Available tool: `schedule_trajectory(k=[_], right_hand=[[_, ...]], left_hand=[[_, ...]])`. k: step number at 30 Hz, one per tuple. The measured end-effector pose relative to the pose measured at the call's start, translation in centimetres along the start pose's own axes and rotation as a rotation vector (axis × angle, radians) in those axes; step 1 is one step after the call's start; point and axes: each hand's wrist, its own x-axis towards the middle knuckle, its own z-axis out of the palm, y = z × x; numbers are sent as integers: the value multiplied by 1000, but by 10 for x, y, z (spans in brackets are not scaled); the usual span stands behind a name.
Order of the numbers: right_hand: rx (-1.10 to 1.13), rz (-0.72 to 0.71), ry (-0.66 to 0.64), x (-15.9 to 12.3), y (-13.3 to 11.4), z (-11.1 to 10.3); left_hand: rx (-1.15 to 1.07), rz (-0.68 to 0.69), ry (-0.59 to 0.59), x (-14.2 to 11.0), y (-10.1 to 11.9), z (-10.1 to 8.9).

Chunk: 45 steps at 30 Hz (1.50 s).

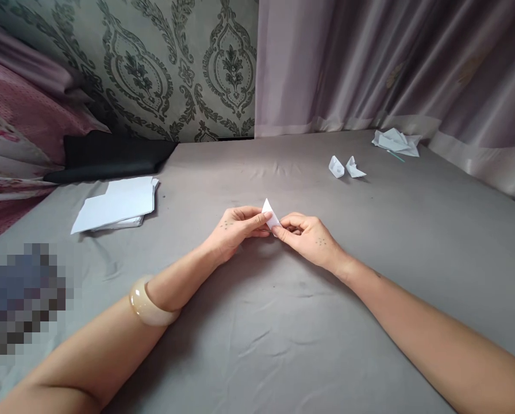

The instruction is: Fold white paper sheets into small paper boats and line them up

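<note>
A small folded piece of white paper is held up between both hands, above the grey cloth surface. My left hand pinches its left side, the thumb lying across the front of the paper. From the right, my right hand grips the lower right corner between thumb and fingers. The paper comes to a point at the top, and its lower part is partly hidden by my fingers. Beyond my right hand stand two small folded paper shapes, side by side.
A stack of white paper sheets lies at the left, near a black cloth. At the far right is a pile of folded papers with a thin green stick. Curtains hang along the back right. A blurred patch covers the left edge.
</note>
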Motion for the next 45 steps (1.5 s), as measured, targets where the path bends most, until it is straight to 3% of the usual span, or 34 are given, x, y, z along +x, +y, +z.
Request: schedule_trajectory(k=[5, 9, 14, 17, 21, 29, 39, 45], right_hand=[[-5, 50, -33, 3, -3, -1], [-41, 51, -16, 3, -2, 2], [-23, -20, 143, 0, -2, 8], [129, 7, 206, 0, -5, 10], [325, 96, 43, 1, -8, 7], [413, 220, -126, 4, -5, -4], [453, 310, -215, 8, -10, -11], [536, 383, -185, 8, -11, -15]], left_hand=[[-32, -25, 47, 0, 1, 3], [-48, 1, 13, -1, 2, 4], [-59, 44, 28, 0, 1, 2], [-63, 65, 53, 1, 1, 1], [-130, 59, 63, 2, 1, 3], [-231, -22, 42, 3, 1, 1], [-318, -24, 136, 4, -1, 0], [-368, -90, 97, 3, 2, 2]])
